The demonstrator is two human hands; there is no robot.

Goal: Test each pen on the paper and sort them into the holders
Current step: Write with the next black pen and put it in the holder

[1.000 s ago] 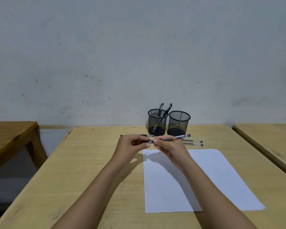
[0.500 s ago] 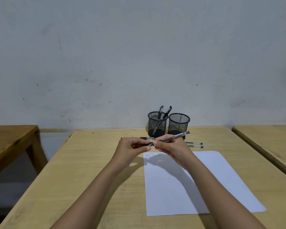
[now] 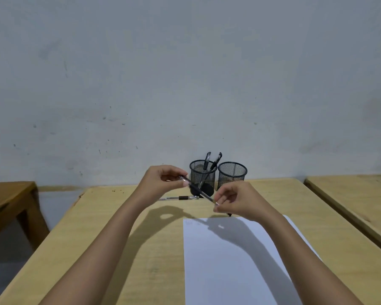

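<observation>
A slim pen [image 3: 198, 191] with a black grip slants down to the right above the table. My left hand [image 3: 161, 181] pinches its upper clear end and my right hand [image 3: 235, 201] pinches its lower end. A small dark piece [image 3: 229, 214] pokes out under my right hand; I cannot tell what it is. White paper [image 3: 240, 265] lies below my right hand. At the wall stand two black mesh holders: the left holder [image 3: 201, 172] has two black pens [image 3: 207, 160], the right holder [image 3: 232, 176] shows none. Another pen [image 3: 178, 198] lies on the table.
The wooden table [image 3: 110, 238] reaches to the grey wall. A darker wooden table [image 3: 7, 199] stands to the left across a gap, and another light table [image 3: 350, 201] to the right.
My hands have moved apart and my left hand has risen. The pen, near level before, now slants from upper left to lower right. The view has tilted upward; the blue-tipped pens are hidden.
</observation>
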